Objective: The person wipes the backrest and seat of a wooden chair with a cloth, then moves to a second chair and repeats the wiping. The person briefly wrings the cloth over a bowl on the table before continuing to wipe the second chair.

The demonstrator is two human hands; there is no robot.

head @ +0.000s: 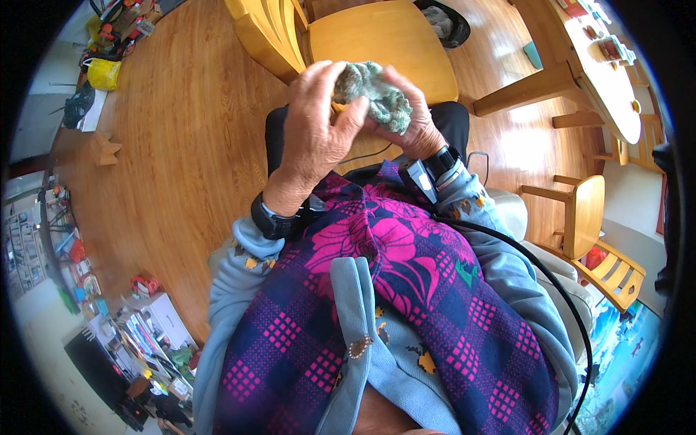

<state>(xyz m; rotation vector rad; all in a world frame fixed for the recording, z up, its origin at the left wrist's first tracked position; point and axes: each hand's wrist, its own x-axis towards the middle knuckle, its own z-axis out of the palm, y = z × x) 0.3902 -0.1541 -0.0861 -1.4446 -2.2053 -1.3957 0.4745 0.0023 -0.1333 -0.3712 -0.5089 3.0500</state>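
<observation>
A crumpled piece of green knitted fabric [375,92] is held up between my two hands, in front of my lap. My left hand [315,119] has its thumb against the near side of the fabric, with the fingers curled at the top left. My right hand [418,122] cups the fabric from the right and below. A small orange-yellow patch [338,107] shows beside my left thumb; I cannot tell what it belongs to. Past the hands stands a yellow wooden chair [380,41], its seat towards me.
A wooden table [560,81] with jars stands at the right, a tipped-looking wooden chair [590,217] below it. A black cable [549,272] runs from my right wrist. A black bin [454,27] sits beyond the chair. Cluttered shelves [141,348] line the left.
</observation>
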